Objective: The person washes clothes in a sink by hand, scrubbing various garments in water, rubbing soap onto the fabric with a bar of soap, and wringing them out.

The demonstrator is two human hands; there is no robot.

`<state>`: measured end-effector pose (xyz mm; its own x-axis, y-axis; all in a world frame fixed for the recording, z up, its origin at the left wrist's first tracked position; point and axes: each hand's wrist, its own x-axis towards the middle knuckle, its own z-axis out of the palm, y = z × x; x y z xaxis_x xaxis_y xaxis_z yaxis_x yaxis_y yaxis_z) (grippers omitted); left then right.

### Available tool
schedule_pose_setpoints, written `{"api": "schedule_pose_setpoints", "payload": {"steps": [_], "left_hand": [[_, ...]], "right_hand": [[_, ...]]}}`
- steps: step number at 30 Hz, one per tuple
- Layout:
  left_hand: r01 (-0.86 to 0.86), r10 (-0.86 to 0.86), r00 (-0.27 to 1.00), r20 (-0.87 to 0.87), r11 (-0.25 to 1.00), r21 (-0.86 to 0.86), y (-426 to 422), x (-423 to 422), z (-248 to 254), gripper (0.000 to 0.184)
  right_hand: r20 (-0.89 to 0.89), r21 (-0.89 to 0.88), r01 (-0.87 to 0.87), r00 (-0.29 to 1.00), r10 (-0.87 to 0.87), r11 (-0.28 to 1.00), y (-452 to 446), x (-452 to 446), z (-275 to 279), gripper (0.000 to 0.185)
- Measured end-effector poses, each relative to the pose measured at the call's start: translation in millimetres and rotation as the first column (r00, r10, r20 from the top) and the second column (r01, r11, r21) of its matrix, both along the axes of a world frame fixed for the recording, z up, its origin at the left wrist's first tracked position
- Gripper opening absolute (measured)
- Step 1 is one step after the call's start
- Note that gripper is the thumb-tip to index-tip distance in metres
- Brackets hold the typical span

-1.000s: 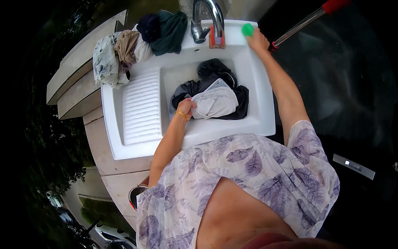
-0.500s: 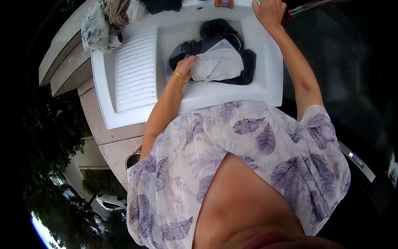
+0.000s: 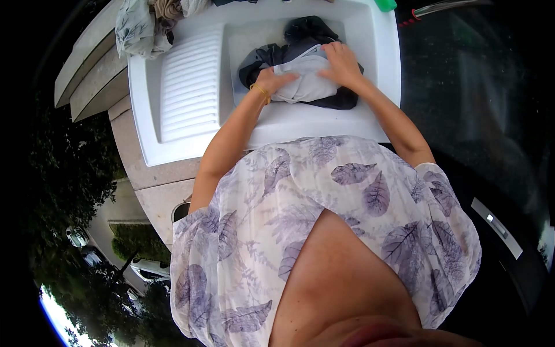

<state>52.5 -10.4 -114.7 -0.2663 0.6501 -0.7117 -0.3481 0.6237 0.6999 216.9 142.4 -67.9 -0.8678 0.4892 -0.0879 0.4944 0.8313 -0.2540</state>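
A light grey garment [image 3: 306, 91] lies bunched on top of dark clothing [image 3: 312, 32] in the white basin. My left hand [image 3: 275, 82] is closed on the left edge of the light garment, thumb over the cloth. At the upper right of the same garment, my right hand [image 3: 343, 62] rests on the fabric with its thumb and fingers apart. Some of the cloth under both hands is hidden.
The white sink [image 3: 388, 104] has a ribbed washboard [image 3: 191, 87] on its left. More clothes [image 3: 136, 29] lie piled on the far left rim. A green object [image 3: 385, 5] and a clear hose [image 3: 442, 9] are at the upper right.
My right hand has left the green object by the hose at the upper right and come down onto the light grey garment. My left hand has stayed at the garment's left edge.
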Motion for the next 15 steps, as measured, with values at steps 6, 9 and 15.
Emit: {"api": "schedule_pose_setpoints", "payload": {"steps": [6,9,15], "left_hand": [[-0.050,0.049,0.999,0.011,0.989,0.136,-3,-2,-2,0.043],[-0.186,0.159,0.976,0.149,0.963,0.194,-11,-8,8,0.043],[-0.380,0.301,0.902,0.309,0.894,0.238,-11,-20,2,0.043]], "right_hand": [[0.082,-0.105,-0.023,0.996,0.032,0.994,8,-13,-19,0.058],[0.082,-0.196,-0.015,0.996,0.031,0.981,12,-16,-17,0.044],[-0.162,-0.716,0.107,0.936,-0.313,0.690,7,-18,-19,0.020]]}}
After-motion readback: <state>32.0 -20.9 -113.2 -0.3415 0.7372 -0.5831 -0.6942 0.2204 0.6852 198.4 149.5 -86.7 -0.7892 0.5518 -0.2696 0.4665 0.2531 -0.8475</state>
